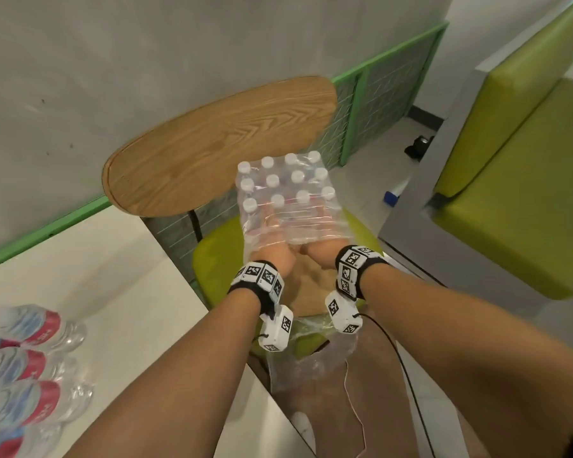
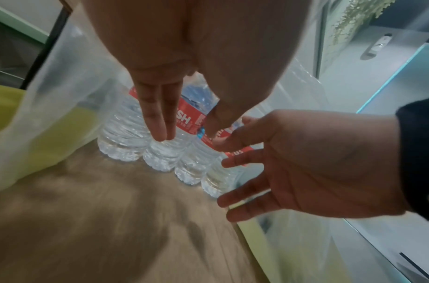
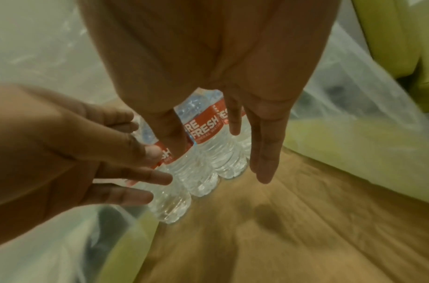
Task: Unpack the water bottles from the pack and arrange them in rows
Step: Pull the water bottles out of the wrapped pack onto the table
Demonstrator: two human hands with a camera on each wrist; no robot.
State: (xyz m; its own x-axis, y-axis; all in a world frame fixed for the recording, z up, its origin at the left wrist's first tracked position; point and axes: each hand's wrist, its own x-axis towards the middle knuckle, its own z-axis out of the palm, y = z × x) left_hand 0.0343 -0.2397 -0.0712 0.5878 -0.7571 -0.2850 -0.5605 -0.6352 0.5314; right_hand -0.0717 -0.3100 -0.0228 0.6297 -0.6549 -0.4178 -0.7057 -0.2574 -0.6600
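A pack of water bottles (image 1: 286, 196) with white caps stands in torn clear wrap on the wooden seat (image 1: 306, 282) of a green chair. Both my hands reach into the wrap's open near side. My left hand (image 1: 275, 256) has straight fingers (image 2: 157, 124) against the front row of red-labelled bottles (image 2: 184, 153), its thumb one bottle over. My right hand (image 1: 321, 254) is spread beside it, with the fingers (image 3: 264, 162) and thumb on either side of a bottle (image 3: 208, 137). Neither hand is curled round a bottle.
Several unpacked bottles (image 1: 24, 358) sit on the white table (image 1: 129, 309) at the lower left. Loose wrap (image 1: 311, 361) hangs off the chair's front. The wooden backrest (image 1: 212, 143) rises behind the pack. A green sofa (image 1: 510, 193) is on the right.
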